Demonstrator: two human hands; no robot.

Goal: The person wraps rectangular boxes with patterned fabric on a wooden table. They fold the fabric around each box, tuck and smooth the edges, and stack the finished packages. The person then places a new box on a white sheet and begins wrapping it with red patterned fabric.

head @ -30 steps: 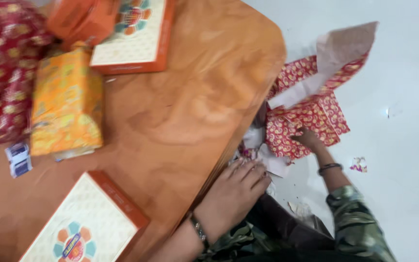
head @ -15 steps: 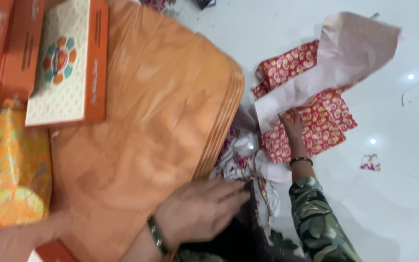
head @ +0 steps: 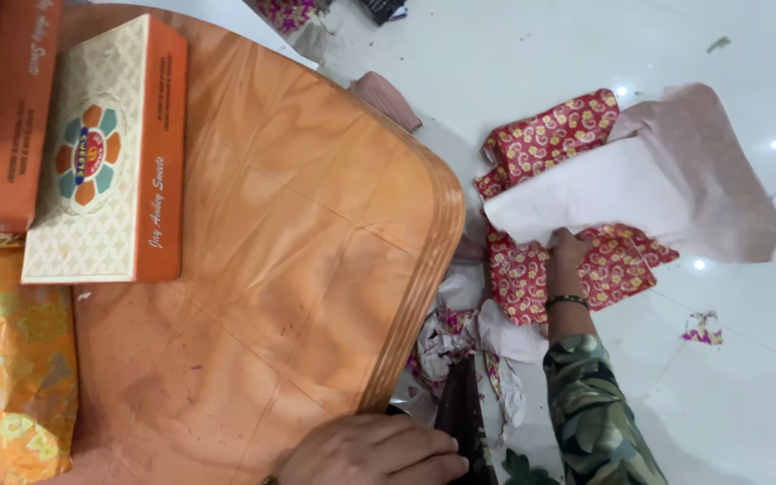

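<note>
My right hand (head: 569, 251), on a camouflage-sleeved arm with a dark bracelet, reaches down to the white floor. It grips a big sheet of red wrapping paper (head: 550, 135) with yellow motifs, whose pale underside (head: 639, 193) is folded over on top. My left hand (head: 370, 454) rests flat at the near edge of the orange wooden table (head: 316, 251), fingers stretched out and holding nothing. A dark strip of cloth (head: 460, 413) lies just beside its fingertips.
A cream and orange box (head: 105, 153) lies on the table's far left, beside another orange box (head: 11, 117). An orange-yellow wrapped parcel (head: 6, 359) sits at the near left. Crumpled paper scraps (head: 460, 332) lie under the table's edge, and a small scrap (head: 702, 328) on the floor.
The view swung left to right and steadied. My right hand pulled the red paper, and its pale flap dropped flatter. My left hand slid back along the table edge toward me.
</note>
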